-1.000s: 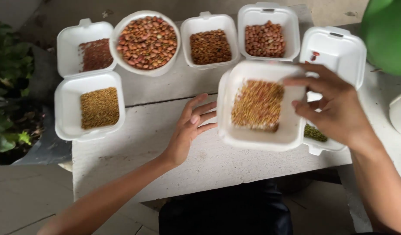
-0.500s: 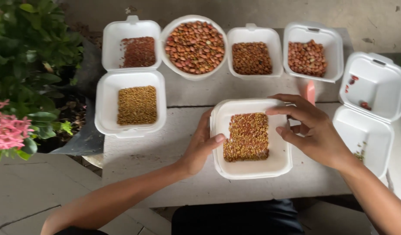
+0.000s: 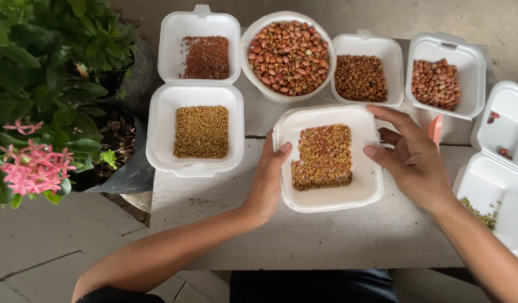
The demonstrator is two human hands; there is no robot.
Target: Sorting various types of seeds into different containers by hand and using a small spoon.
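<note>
- Outdoor spot, grey paved floor, pale concrete counter (image 3: pixel 326 241) carrying foam trays of seeds.
- Centre: white foam tray (image 3: pixel 329 160) with a square patch of mixed yellow and reddish seeds (image 3: pixel 323 157), flat on the counter, near its front half.
- Left hand (image 3: pixel 267 179) against the tray's left rim, thumb hooked over the edge, grip closed lightly on that rim.
- Right hand (image 3: pixel 413 160) at the tray's right rim, fingers spread; fingertips touch the top right corner and right edge, nothing pinched.
- Left of it: open foam clamshell (image 3: pixel 194 92), yellow grains in the near half, dark red grains in the far half.
- Back row: round white bowl (image 3: pixel 287 56) of speckled beans, small tray (image 3: pixel 368 70) of brown beans, another tray (image 3: pixel 444 76) of larger reddish beans.
- Far right: second open clamshell (image 3: pixel 500 174), few green seeds in the near half, a couple of red beans in the lid.
- Potted plant (image 3: pixel 45 101) with pink flowers beside the counter's left end.
</note>
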